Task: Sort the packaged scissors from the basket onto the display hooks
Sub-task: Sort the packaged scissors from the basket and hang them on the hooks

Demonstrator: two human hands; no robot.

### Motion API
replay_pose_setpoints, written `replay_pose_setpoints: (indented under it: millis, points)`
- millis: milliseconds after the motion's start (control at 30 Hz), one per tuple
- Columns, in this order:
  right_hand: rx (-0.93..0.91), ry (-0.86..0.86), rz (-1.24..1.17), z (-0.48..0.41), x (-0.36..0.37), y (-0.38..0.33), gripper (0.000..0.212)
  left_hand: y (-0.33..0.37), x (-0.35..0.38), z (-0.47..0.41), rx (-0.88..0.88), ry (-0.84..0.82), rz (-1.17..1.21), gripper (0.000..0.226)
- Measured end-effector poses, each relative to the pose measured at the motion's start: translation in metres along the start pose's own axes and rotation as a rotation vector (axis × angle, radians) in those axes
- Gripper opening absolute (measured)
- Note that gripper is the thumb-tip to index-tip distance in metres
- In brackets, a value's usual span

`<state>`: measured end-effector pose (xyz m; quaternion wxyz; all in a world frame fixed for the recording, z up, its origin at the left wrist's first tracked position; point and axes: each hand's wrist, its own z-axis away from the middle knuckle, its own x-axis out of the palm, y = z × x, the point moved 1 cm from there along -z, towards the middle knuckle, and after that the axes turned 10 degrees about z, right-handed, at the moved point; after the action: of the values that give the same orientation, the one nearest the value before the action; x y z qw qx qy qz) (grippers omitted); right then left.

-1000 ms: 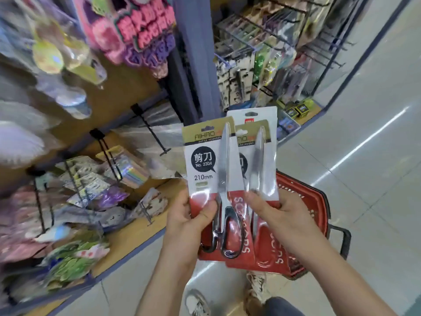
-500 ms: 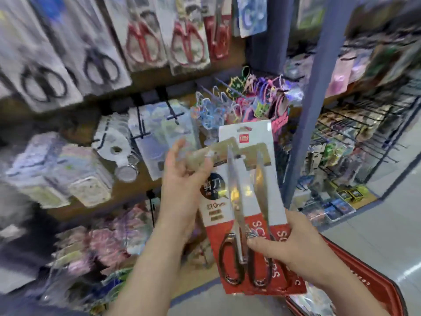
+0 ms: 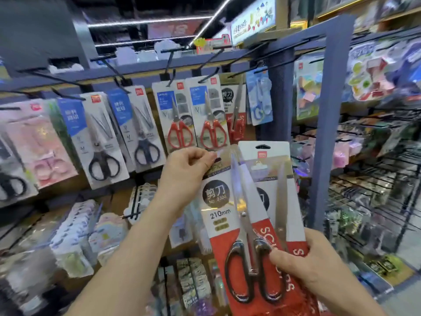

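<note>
**2 scissor packs held up before the hook wall**

At 5 o'clock, nearest the camera, the right hand [image 3: 319,267] is closed on the red lower ends of 2 overlapping packs. The thumb is laid across the front and the fingers are hidden behind.

The front scissors pack [image 3: 219,216], marked 210mm, is tilted with its top toward 11 o'clock. Its black handles are seen just at 9 o'clock of the right thumb. The rear scissors pack [image 3: 265,153] is fanned out behind it toward 1 o'clock.

The top left corner of the front pack is pinched by the left hand [image 3: 186,172], whose fingers are curled tight near the centre.

Beyond the hands, toward 12 o'clock, display hooks [image 3: 169,65] are fixed along a rail. From them 2 red-handled scissor packs [image 3: 177,115] are hung, with a matching hung pack [image 3: 230,96] just at their 3 o'clock. Black-handled scissor packs [image 3: 100,137] are hung at 10 o'clock. A blue post [image 3: 328,110] is seen at 2 o'clock and a wire rack [image 3: 376,190] at 3 o'clock.
</note>
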<state>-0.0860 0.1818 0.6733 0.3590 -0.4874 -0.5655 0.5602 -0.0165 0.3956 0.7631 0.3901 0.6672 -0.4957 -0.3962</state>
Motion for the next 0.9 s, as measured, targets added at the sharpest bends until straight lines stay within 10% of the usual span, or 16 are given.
replay_pose_setpoints:
  millis: [433, 633, 900]
  points:
    - [-0.129, 0.103, -0.191, -0.117, -0.078, 0.003, 0.076, 0.062, 0.104, -0.132, 0.022, 0.046, 0.423, 0.007]
    - [-0.148, 0.161, -0.328, -0.164, -0.100, -0.012, 0.022, 0.079, 0.131, -0.183, 0.245, 0.208, 0.122, 0.009]
    - [-0.105, 0.191, -0.381, -0.195, -0.108, -0.006, 0.028, 0.060, 0.139, -0.212, 0.166, 0.267, 0.139, 0.012]
